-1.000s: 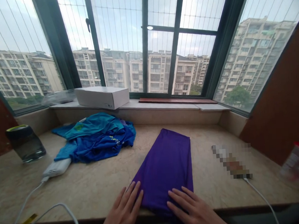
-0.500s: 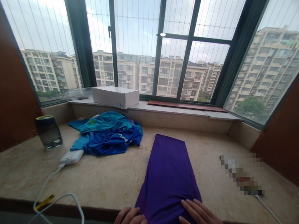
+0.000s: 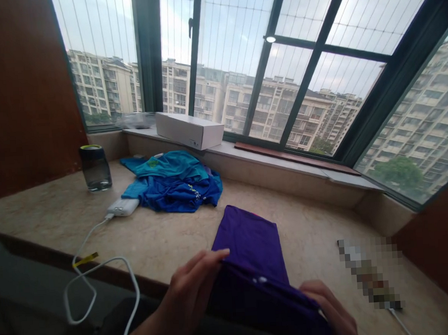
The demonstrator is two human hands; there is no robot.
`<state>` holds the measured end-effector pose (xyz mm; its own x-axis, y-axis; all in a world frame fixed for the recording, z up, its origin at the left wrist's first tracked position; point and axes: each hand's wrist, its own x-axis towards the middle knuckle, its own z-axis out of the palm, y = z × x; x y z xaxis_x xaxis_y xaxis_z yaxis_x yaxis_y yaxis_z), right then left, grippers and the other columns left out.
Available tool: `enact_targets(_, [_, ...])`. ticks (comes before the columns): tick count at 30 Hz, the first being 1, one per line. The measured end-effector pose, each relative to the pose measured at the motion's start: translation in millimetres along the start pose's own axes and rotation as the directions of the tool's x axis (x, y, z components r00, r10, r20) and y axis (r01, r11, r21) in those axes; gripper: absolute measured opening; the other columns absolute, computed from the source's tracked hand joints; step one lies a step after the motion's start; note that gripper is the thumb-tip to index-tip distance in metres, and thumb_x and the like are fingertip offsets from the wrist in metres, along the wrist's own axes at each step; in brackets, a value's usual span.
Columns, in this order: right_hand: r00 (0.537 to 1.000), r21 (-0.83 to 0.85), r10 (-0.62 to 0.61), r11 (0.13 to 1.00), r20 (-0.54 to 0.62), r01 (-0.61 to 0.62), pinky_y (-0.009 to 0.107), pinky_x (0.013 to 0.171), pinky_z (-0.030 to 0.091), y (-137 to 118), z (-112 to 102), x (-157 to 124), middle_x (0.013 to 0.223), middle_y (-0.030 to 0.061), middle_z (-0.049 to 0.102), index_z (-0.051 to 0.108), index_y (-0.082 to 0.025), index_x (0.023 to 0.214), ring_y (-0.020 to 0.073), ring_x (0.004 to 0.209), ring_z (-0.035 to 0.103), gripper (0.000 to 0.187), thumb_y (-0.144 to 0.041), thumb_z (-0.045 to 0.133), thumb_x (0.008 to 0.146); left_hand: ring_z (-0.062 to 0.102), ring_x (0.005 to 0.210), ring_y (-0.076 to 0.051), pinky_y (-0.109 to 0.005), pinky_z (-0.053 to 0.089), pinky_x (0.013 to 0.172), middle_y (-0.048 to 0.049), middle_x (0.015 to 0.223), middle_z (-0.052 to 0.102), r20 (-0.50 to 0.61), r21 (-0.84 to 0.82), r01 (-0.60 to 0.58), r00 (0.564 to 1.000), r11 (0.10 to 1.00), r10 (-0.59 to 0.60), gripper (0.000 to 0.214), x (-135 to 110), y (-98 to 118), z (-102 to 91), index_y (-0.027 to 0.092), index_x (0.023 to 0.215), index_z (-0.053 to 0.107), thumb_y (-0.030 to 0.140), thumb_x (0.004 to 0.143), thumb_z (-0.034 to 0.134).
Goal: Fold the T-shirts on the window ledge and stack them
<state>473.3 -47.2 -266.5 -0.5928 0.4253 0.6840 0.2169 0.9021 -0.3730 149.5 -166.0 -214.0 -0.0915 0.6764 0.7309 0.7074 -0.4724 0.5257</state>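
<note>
A smooth purple garment (image 3: 251, 241) lies lengthwise on the stone ledge, its far part flat. Its near end is raised off the surface, with a fold line across the middle and a small white mark on it. At the left edge of that raised end, my left hand (image 3: 196, 283) is closed on the fabric, fingers together and thumb hidden. My right hand (image 3: 329, 302) grips the other corner with curled fingers. Farther back, a crumpled blue and teal shirt (image 3: 175, 183) with white lettering rests apart from both hands.
Left on the ledge (image 3: 168, 241) stands a dark-topped bottle (image 3: 95, 168). A white power bank (image 3: 123, 207) touches the shirt, its white cable (image 3: 134, 279) looping over the front edge. A white box (image 3: 189, 130) sits on the sill. At right lies a blurred-out object (image 3: 371, 275) with a cable.
Both hands have gone from lying flat on the purple garment to gripping its near end, which is now lifted. The view has tilted and shifted.
</note>
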Motion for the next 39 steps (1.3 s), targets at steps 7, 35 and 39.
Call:
enact_targets(7, [0.898,-0.253,0.438,0.865,-0.037,-0.433,0.041,0.089,0.055,76,37,118,0.101,0.0143,0.071,0.070,-0.018,0.099,0.0271,0.095,0.067,0.034,-0.041,0.045,0.101,0.068,0.106,-0.024,-0.036,0.051,0.098,-0.0133,0.117,0.071,0.357,0.312,0.010,0.926,0.950,-0.127,0.032,129,-82,52.5,0.017,0.122,0.067,0.020,0.102,0.043])
enact_targets(35, [0.798,-0.086,0.150,0.989,0.583,-0.123,0.042,0.123,0.032,109,23,125,0.143,0.0035,0.064,0.074,-0.027,0.123,0.0209,0.139,0.052,0.033,-0.017,0.064,0.093,0.060,0.130,-0.029,-0.046,0.049,0.111,-0.0136,0.142,0.063,0.652,0.295,-0.237,0.758,0.925,-0.013,0.042,117,-180,130.3,0.017,0.131,0.068,0.030,0.101,0.041])
enact_targets(39, [0.883,-0.406,0.336,0.894,0.329,-0.189,0.053,0.120,0.033,129,8,123,0.136,0.0134,0.067,0.076,-0.018,0.113,0.0277,0.134,0.056,0.031,-0.005,0.061,0.089,0.066,0.120,-0.028,-0.046,0.052,0.106,-0.0100,0.130,0.071,0.655,0.244,-0.306,0.752,0.920,0.076,0.043,120,-165,125.9,0.021,0.131,0.068,0.041,0.103,0.042])
